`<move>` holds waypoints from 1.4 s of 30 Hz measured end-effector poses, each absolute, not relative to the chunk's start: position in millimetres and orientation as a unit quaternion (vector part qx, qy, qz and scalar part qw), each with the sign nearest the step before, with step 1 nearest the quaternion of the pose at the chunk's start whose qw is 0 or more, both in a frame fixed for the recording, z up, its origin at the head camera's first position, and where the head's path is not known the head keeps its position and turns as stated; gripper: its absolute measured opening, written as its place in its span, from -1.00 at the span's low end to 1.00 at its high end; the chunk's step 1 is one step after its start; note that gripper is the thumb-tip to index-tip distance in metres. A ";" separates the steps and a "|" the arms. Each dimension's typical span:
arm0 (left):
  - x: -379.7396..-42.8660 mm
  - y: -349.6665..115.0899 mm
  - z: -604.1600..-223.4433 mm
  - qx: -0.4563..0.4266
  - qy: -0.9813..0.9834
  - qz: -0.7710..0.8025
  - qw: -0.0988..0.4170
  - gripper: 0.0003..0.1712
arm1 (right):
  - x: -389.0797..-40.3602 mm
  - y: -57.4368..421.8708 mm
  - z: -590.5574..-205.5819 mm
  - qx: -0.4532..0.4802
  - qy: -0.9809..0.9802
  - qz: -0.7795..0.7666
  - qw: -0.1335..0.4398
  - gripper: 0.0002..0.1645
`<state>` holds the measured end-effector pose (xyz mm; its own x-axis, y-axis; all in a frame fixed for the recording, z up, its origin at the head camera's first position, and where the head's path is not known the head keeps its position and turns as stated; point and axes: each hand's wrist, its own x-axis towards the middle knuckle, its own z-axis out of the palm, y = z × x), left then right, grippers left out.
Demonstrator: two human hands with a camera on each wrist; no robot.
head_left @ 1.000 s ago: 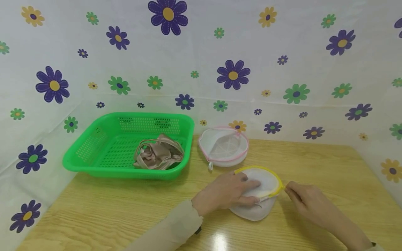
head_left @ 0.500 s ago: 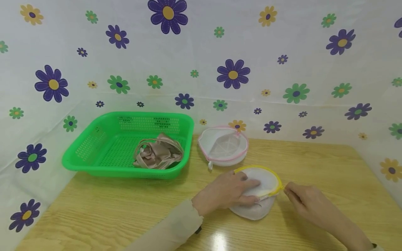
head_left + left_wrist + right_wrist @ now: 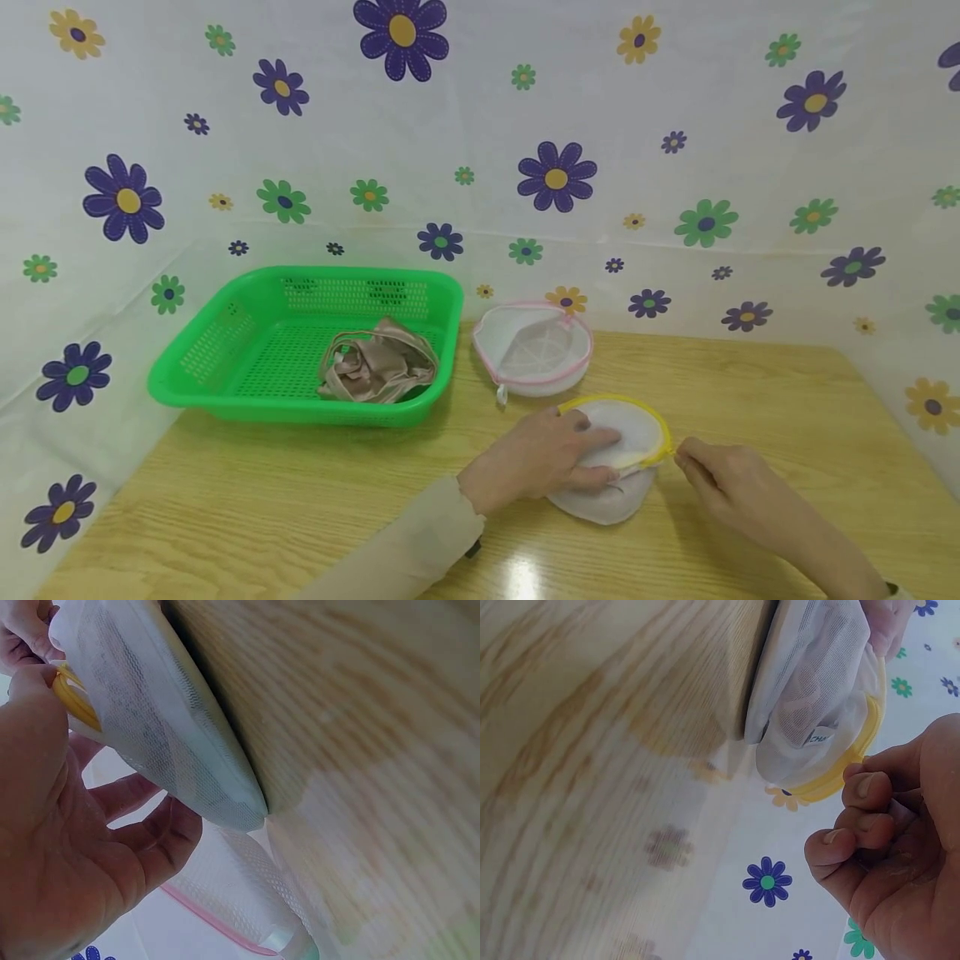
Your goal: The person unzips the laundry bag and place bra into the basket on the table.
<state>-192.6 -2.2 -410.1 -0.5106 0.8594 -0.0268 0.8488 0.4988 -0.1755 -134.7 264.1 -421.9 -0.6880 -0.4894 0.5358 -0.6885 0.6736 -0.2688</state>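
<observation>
A white mesh laundry bag (image 3: 611,496) with a yellow zip rim stands on the table, right of centre in the head view. My left hand (image 3: 543,458) holds its left side, the thumb at the yellow edge and a finger lying across the lid. In the left wrist view, the left hand's (image 3: 90,802) other fingers curve against the mesh. At the right end of the rim, my right hand (image 3: 738,492) pinches the small yellow zip pull (image 3: 859,759), its other fingers curled. Something pinkish shows faintly through the mesh in the right wrist view.
Behind stands a second mesh laundry bag (image 3: 536,354) with pink trim, its lid partly unzipped. A green plastic basket (image 3: 300,408) at the back left contains a crumpled, shiny brown cloth (image 3: 382,367). A flowered white sheet (image 3: 480,125) hangs behind the wooden table (image 3: 262,500).
My right hand has shifted slightly left and toward the near side with the zip pull along the yellow rim. My left hand stays in place on the bag.
</observation>
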 end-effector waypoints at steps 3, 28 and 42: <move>-192.9 -2.9 -409.8 -0.502 -0.858 0.103 0.042 -0.36 | -134.4 262.9 -421.3 0.328 -0.891 0.230 0.216 -0.60; -194.5 -0.8 -409.5 -0.458 -0.888 0.022 -0.020 -0.34 | -132.9 264.0 -423.3 0.322 -0.895 0.230 0.208 -0.64; -192.2 1.8 -411.3 -0.481 -0.872 0.085 0.040 -0.35 | -132.6 265.5 -423.9 0.316 -0.897 0.235 0.201 -0.66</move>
